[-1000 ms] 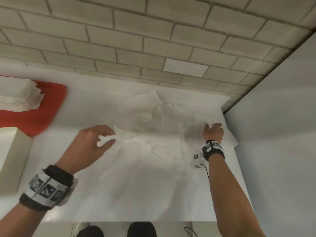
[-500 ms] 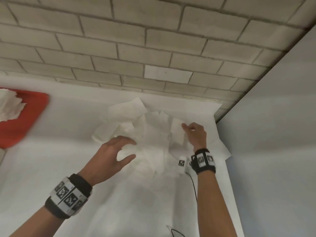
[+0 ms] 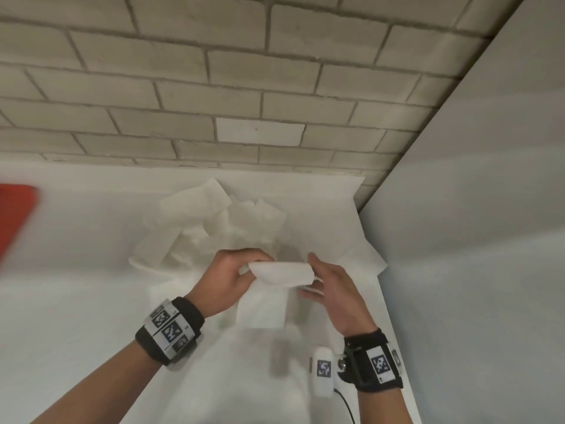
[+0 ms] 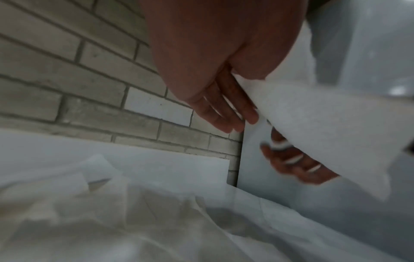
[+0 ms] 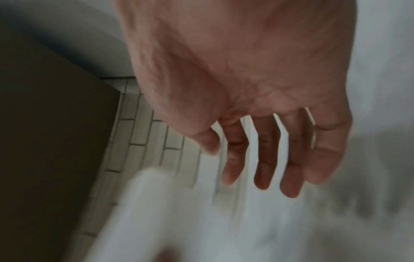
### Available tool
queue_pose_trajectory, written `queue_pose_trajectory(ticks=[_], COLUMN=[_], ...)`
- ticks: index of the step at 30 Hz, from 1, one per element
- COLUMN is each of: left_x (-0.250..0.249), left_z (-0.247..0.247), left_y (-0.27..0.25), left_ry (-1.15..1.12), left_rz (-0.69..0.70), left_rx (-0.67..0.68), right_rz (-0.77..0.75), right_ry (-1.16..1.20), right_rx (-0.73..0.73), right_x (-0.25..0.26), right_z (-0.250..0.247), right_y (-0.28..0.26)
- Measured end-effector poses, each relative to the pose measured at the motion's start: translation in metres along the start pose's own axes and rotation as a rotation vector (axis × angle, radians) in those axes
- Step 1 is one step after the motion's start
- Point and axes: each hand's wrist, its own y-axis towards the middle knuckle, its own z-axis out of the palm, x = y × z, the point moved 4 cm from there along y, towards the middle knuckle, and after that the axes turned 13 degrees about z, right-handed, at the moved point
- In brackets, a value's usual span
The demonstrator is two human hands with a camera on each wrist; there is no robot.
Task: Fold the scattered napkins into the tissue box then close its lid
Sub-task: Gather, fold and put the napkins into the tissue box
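Napkins (image 3: pixel 226 231) are being left in a loose heap on the white table (image 3: pixel 76 301), toward its far right corner, close to the brick wall (image 3: pixel 214 71) and the grey side panel (image 3: pixel 474 209). One napkin (image 3: pixel 279 272) is being held above the near edge of that heap, between the two hands, with its upper part folded over into a flat band and the rest hanging down below. Its left end is being pinched by the left hand (image 3: pixel 227 283), whose thumb and fingers are curled closely round the paper. Its right end is being met by the right hand (image 3: pixel 331 293); in the head view the thumb is being raised behind the band and the fingers are being held out beneath it, spread and nearly straight. In the right wrist view the same fingers (image 5: pixel 266 159) are being shown apart and extended, though that picture is blurred, so whether the paper is actually being gripped on this side cannot be told. In the left wrist view the napkin (image 4: pixel 318 124) is being seen as a white sheet running from the left fingers (image 4: pixel 224 106) across to the right hand (image 4: pixel 298 164). A red mat (image 3: pixel 15 215) is being cut off by the left edge of the head view, well apart from the heap.
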Motion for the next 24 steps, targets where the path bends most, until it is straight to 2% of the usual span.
queue_pose_trajectory(ticks=[2, 3, 4, 5, 7, 9, 11, 12, 14, 16, 18, 19, 22, 24], left_x=[0.010, 0.015, 0.019, 0.024, 0.032, 0.042, 0.050, 0.051, 0.050, 0.048, 0.047, 0.048, 0.041, 0.032], left_z=[-0.004, -0.007, -0.010, -0.012, -0.015, -0.016, -0.017, -0.017, -0.015, -0.013, -0.009, -0.008, -0.003, -0.004], left_y=[-0.002, -0.005, -0.009, -0.014, -0.022, -0.032, -0.041, -0.043, -0.045, -0.045, -0.048, -0.050, -0.051, -0.051], left_ry=[0.000, 0.007, 0.016, 0.006, -0.038, -0.081, -0.118, -0.139, -0.186, -0.257, -0.331, -0.367, -0.484, -0.533], left_rz=[-0.150, -0.215, -0.270, -0.310, -0.399, -0.482, -0.548, -0.568, -0.568, -0.546, -0.567, -0.590, -0.652, -0.670], left_rx=[-0.101, -0.163, -0.217, -0.251, -0.284, -0.306, -0.329, -0.336, -0.341, -0.327, -0.309, -0.304, -0.308, -0.331], right_rz=[-0.014, 0.042, 0.142, 0.234, 0.247, 0.073, -0.092, -0.157, -0.302, -0.434, -0.499, -0.519, -0.520, -0.484], right_ry=[-0.243, -0.449, -0.632, -0.757, -0.828, -0.812, -0.748, -0.704, -0.611, -0.535, -0.442, -0.401, -0.323, -0.358], right_rx=[-0.430, -0.644, -0.752, -0.747, -0.642, -0.699, -0.844, -0.866, -0.769, -0.456, -0.109, 0.012, 0.248, 0.297], right_x=[0.002, 0.000, -0.005, -0.013, -0.026, -0.025, -0.015, -0.009, 0.006, 0.021, 0.033, 0.037, 0.033, 0.020], right_z=[-0.051, -0.080, -0.106, -0.128, -0.144, -0.146, -0.139, -0.130, -0.101, -0.056, -0.011, 0.007, 0.046, 0.066], right_y=[0.037, 0.054, 0.074, 0.096, 0.131, 0.138, 0.126, 0.115, 0.083, 0.041, -0.008, -0.030, -0.055, -0.044])
